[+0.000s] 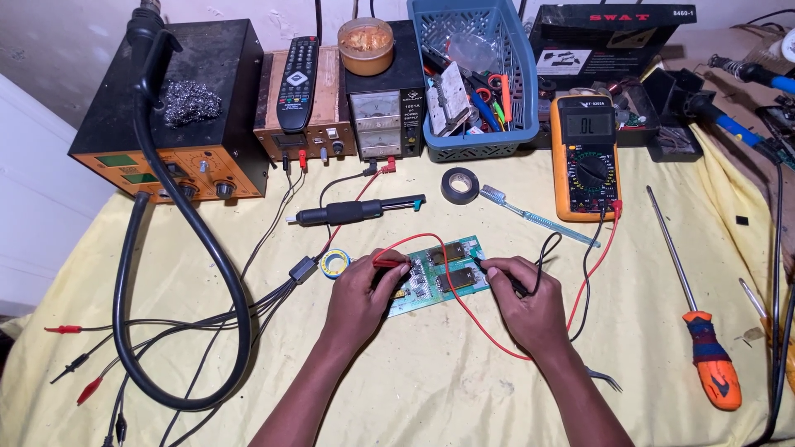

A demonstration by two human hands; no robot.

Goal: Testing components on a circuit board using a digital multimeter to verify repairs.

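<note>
A green circuit board (pixel 439 266) lies flat on the yellow cloth (pixel 464 389) in the middle of the table. My left hand (pixel 364 290) pinches a red test probe (pixel 389 263) whose tip touches the board's left part. My right hand (pixel 522 294) grips a black test probe (pixel 497 275) with its tip on the board's right part. Red and black leads (pixel 590 265) run from the probes up to an orange-cased multimeter (pixel 586 156) at the upper right of the board.
Behind the board lie a soldering iron (pixel 356 213), a roll of black tape (pixel 460 185), a solder reel (pixel 335 264) and a brush (pixel 538 217). A hot-air station (pixel 178 124), power supply (pixel 383 112) and blue basket (pixel 472 74) line the back. A screwdriver (pixel 700 331) lies right.
</note>
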